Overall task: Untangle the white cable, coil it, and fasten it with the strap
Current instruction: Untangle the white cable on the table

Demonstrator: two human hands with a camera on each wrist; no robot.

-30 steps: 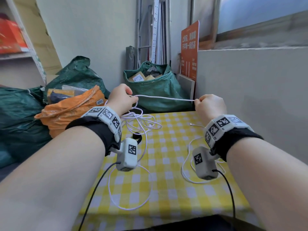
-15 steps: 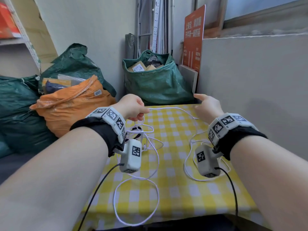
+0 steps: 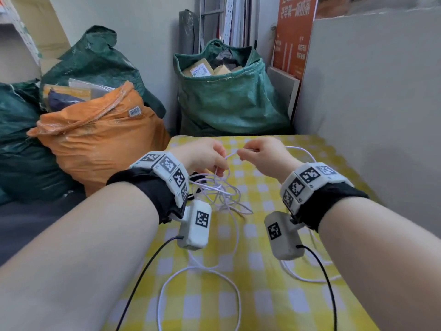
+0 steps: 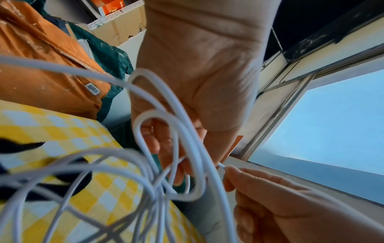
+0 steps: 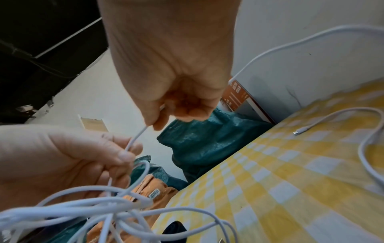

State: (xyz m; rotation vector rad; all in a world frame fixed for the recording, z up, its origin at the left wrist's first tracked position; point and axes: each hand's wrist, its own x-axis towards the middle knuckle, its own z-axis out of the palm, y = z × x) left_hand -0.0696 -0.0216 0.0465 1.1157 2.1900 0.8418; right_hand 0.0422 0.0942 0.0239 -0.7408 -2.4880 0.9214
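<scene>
The white cable [image 3: 220, 189] hangs in a tangle of several loops under my left hand [image 3: 206, 156], which grips it above the yellow checked table [image 3: 262, 295]. My right hand [image 3: 259, 155] pinches a short stretch of the same cable [image 5: 135, 139] just beside the left fingers. The left wrist view shows loops [image 4: 166, 148] wound round my left fingers. One free end with its plug [image 5: 298, 132] lies on the cloth to the right. Loose loops trail toward the near edge [image 3: 198, 283]. A black strap [image 4: 18, 145] lies on the cloth under the tangle.
An orange sack [image 3: 95, 139] and dark green sacks [image 3: 229, 96] stand beyond the table's far and left edges. A grey wall [image 3: 370, 103] runs close along the right side. Black sensor leads [image 3: 327, 283] hang from both wrists over the cloth.
My hands have come together over the far part of the table. The right hand, open half a second ago, now pinches the cable next to the left hand.
</scene>
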